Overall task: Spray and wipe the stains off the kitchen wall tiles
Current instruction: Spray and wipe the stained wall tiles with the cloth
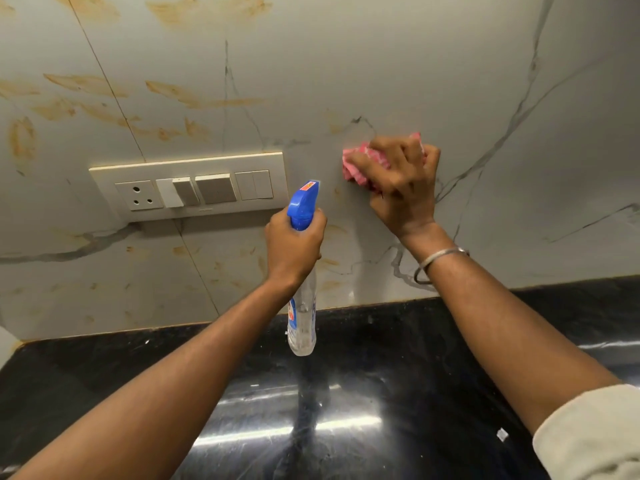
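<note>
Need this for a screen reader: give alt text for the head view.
A right hand grips a pink cloth against the marbled wall tiles while the left hand holds a blue-topped spray bottle. Orange-brown stains streak the tiles around a switch panel, above a black countertop.

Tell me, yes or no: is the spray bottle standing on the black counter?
No, the left hand grips the spray bottle by its neck, holding it up above the counter.
</note>
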